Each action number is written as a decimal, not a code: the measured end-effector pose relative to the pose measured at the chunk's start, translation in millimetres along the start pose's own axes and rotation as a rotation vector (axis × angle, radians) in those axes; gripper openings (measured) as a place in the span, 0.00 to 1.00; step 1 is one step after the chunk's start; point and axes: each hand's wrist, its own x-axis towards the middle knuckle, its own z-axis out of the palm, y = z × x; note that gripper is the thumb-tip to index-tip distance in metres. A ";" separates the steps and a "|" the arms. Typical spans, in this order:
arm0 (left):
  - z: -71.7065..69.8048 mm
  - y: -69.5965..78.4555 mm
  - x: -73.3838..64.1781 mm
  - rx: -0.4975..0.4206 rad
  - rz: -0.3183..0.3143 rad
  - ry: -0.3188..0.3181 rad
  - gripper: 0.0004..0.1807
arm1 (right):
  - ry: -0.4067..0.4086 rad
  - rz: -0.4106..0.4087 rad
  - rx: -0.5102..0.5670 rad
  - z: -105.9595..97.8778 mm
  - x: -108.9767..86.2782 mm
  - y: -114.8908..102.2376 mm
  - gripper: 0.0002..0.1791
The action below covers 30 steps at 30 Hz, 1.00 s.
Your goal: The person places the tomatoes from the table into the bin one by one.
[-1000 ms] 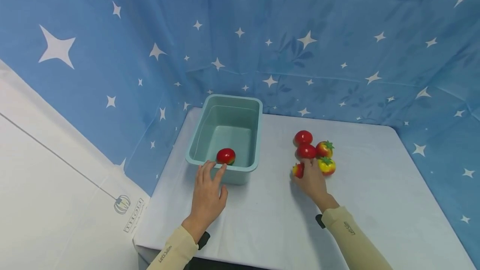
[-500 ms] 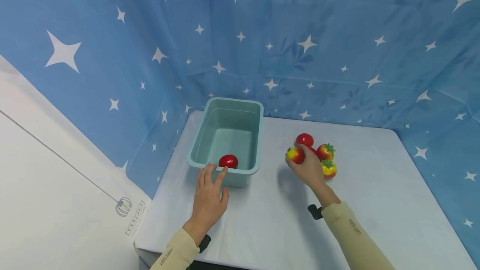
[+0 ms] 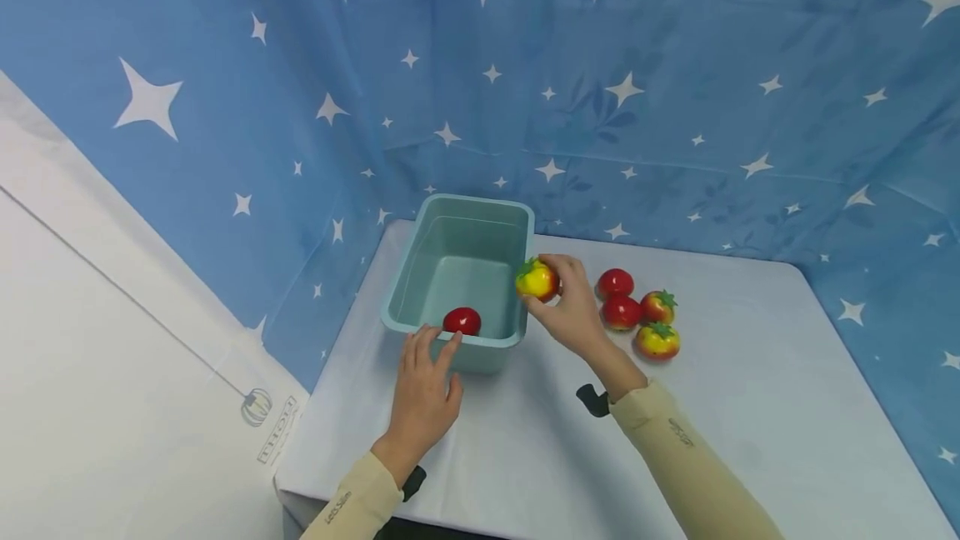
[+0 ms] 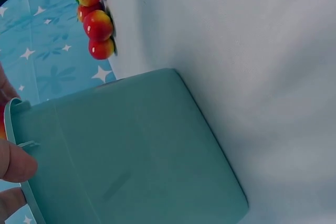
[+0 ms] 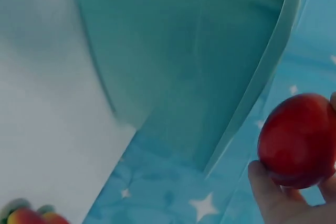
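Note:
My right hand (image 3: 567,307) pinches a red-and-yellow toy tomato (image 3: 537,281) with a green leafy top, raised at the right rim of the teal plastic bin (image 3: 397,328). In the right wrist view that tomato (image 5: 296,140) shows its red side, with thumb and fingers around it. My left hand (image 3: 423,398) rests its fingertips on the bin's near rim, fingers fairly straight and thumb apart. Inside the bin, by the near wall, lies one red tomato (image 3: 462,321). The left wrist view shows the bin's outer wall (image 4: 126,150) and fingers (image 4: 16,163) at its rim.
Right of the bin, several more toy tomatoes (image 3: 621,312) sit grouped on the white tablecloth (image 3: 720,407). A blue curtain with white stars (image 3: 675,90) hangs behind the table, and a white cloth panel (image 3: 112,357) stands on the left.
My right hand has lifted a toy tomato from the group and carried it left to the bin's right rim. My left hand has stayed at the near rim.

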 end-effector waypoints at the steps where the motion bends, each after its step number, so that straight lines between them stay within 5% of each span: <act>1: -0.3 0.3 0.1 0.003 0.001 0.000 0.30 | -0.028 -0.019 0.014 3.7 0.4 -3.0 0.39; 9: -2.1 2.2 1.5 0.020 0.000 -0.023 0.30 | -0.218 -0.167 0.023 31.4 -6.2 -17.1 0.36; 15: -2.3 1.1 0.9 0.027 -0.016 -0.036 0.29 | -0.205 -0.247 -0.002 44.8 -8.6 -20.5 0.33; 30: -0.6 1.3 0.7 0.044 -0.002 -0.021 0.29 | -0.174 -0.267 0.007 57.1 -15.8 -20.6 0.32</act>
